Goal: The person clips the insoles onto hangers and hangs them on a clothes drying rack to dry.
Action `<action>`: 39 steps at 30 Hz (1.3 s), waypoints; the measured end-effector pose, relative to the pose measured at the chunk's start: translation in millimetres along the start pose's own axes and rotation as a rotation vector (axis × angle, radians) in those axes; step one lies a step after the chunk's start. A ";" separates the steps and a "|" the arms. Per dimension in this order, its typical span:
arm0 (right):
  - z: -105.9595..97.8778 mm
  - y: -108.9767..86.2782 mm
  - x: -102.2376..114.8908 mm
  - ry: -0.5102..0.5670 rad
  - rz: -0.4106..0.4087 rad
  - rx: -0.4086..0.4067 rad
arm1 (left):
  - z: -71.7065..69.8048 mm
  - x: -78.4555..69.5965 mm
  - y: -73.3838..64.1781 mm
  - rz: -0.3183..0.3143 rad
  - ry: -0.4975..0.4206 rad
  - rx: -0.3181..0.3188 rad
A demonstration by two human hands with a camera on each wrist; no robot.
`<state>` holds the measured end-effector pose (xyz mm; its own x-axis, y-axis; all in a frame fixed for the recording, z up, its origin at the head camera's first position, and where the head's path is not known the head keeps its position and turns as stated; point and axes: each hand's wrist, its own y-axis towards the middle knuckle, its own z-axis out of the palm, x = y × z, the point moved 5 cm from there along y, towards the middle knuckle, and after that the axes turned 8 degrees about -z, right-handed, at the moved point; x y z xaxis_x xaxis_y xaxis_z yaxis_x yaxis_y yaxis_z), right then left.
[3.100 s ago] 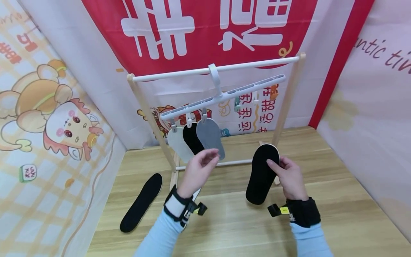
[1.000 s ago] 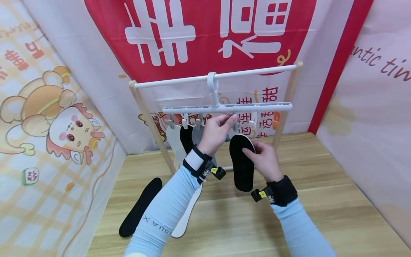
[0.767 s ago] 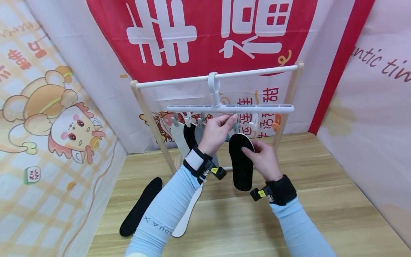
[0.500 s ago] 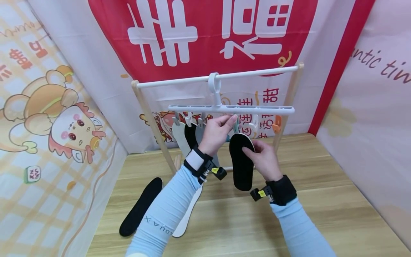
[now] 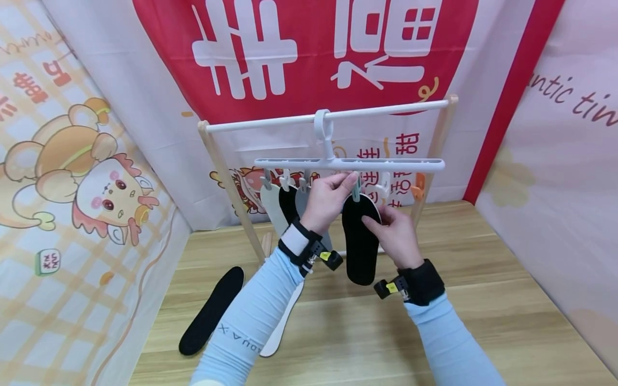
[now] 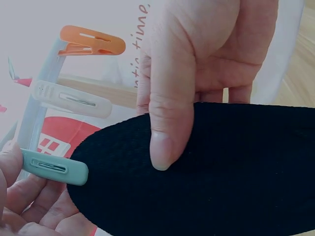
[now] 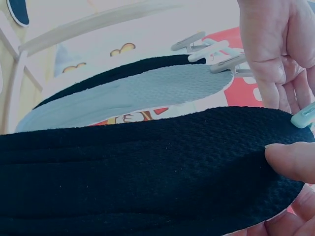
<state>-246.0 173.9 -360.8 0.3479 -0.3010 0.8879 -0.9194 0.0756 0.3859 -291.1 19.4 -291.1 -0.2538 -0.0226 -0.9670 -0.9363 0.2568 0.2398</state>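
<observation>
My right hand (image 5: 397, 236) pinches a black insole (image 5: 359, 246) near its upper end, thumb on the black face. The left hand (image 5: 325, 201) pinches the top of a green clip (image 5: 356, 190) on the white hanger (image 5: 386, 165). In the left wrist view, the tip of the green clip (image 6: 56, 167) overlaps the rounded end of the black insole (image 6: 221, 167). Left of the hands, a grey insole (image 7: 133, 91), another black insole (image 5: 288, 203) and a pale insole (image 5: 272, 206) hang from clips, partly hidden by my left hand and forearm.
The hanger hooks over the white rod (image 5: 386, 111) of a wooden rack. A white clip (image 5: 383, 185) and an orange clip (image 5: 418, 186) hang at right. On the table (image 5: 483, 300) lie a black insole (image 5: 212, 311) and a white-bottomed insole (image 5: 282, 327), partly under my left forearm.
The left hand has gone up to the green clip. My right hand has brought the black insole left and up, and its top end now meets the clip. The hanger has levelled.
</observation>
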 end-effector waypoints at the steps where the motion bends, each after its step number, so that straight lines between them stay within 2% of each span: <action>1: -0.1 0.3 0.4 -0.002 0.003 -0.001 | 0.2 0.3 0.0 -0.004 -0.001 0.002; 13: -0.8 4.0 0.1 0.025 -0.001 0.017 | 0.2 8.6 4.0 -0.024 0.032 0.012; 22: 1.0 7.1 -19.1 -0.019 0.022 0.068 | -1.1 15.7 7.2 -0.054 0.076 0.013; 30: 2.3 5.6 -36.9 -0.012 0.030 0.100 | -3.0 17.1 10.6 -0.013 0.108 0.006; 39: -3.6 0.8 -40.7 0.013 0.017 0.119 | -2.5 16.7 11.2 -0.001 0.139 0.007</action>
<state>-260.2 189.7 -395.7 0.3337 -0.2883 0.8975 -0.9402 -0.0328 0.3391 -306.5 19.5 -304.3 -0.2844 -0.1566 -0.9458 -0.9350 0.2632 0.2376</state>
